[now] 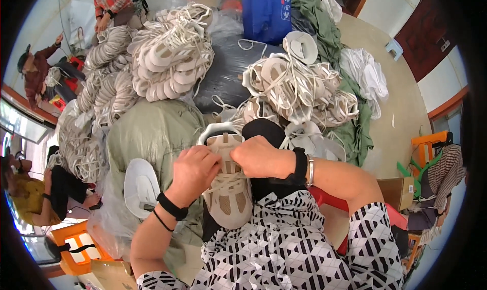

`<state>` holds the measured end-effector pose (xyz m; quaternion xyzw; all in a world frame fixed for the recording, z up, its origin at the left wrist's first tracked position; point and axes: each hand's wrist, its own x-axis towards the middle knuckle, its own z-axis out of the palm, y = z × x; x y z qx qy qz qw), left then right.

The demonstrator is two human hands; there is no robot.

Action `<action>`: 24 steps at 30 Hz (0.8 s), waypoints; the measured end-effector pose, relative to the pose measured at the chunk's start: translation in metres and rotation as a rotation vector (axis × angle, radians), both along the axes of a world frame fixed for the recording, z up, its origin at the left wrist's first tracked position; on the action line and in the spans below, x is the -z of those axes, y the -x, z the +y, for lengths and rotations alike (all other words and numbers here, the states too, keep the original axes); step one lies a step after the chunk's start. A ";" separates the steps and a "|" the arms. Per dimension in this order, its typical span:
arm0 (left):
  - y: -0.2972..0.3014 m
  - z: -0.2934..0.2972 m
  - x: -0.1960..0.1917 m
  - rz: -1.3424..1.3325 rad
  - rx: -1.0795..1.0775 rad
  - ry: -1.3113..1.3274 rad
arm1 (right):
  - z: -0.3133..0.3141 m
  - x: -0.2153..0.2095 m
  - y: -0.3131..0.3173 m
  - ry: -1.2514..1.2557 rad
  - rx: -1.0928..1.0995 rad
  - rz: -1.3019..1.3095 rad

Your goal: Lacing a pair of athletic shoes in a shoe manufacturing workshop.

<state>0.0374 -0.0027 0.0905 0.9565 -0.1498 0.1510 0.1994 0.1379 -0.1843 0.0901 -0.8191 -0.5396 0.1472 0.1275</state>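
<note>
L hand (195, 169): grip pinched closed on the near-L edge of a beige shoe upper (231, 201), approx. at the lacing. R hand (261, 158): grip curled closed at the opp. edge; fingertips hidden, can't tell if lace or fabric's in it. Upper's on the lap (264, 187), toe twd. body, opening away. Prob. v. light, soft mesh, bends easily, toe a bit stiffer, not slippery. Best hold: eyelet edges, both sides; don't strain the mesh.
</note>
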 end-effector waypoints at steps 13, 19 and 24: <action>-0.001 0.002 -0.001 -0.017 0.000 0.022 | -0.011 0.008 -0.006 -0.185 0.118 0.221; -0.003 0.007 0.005 -0.020 0.029 0.031 | -0.008 0.030 0.004 -0.324 0.149 0.149; 0.002 0.005 0.002 -0.054 0.008 0.011 | -0.003 0.029 0.017 -0.406 0.305 0.257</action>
